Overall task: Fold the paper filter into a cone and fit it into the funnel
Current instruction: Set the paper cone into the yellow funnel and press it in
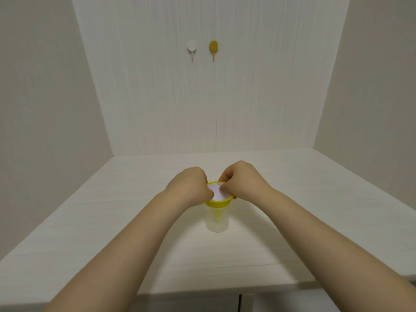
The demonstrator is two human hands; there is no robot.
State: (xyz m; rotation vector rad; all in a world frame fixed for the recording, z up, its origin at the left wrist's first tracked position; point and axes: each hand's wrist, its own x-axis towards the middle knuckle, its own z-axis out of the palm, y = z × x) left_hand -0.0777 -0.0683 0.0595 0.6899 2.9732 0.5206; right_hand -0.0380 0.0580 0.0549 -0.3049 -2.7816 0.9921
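While both hands work at the funnel mouth, the scene reads as follows.

Counter: white wood-grain counter (281,233), set in a pale alcove; cabinet fronts show below its near edge.
Cup: translucent plastic cup (217,222), upright, near the counter's middle, slightly toward 12 o'clock from centre.
Funnel: yellow funnel (221,202), seated in the cup's mouth; its rim rests on the cup's top and its yellow stem shows through the cup wall, pointing down.
Paper filter: white paper filter (217,192), inside the funnel bowl, filling most of the opening; whether its fold sits fully against the wall cannot be told.
Left hand: left hand (191,184), at 9 o'clock of the funnel rim, fingers curled tight, fingertips meeting the filter's edge at the rim; exact pinch is hidden by the knuckles.
Right hand: right hand (242,179), at 2 o'clock of the rim, fingers curled and closed down on the filter's upper edge, thumb tip touching the paper inside the bowl.
Back wall: two adhesive hooks at 12 o'clock, high up, side by side, a white hook (191,49) and a yellow hook (213,48), both bare.
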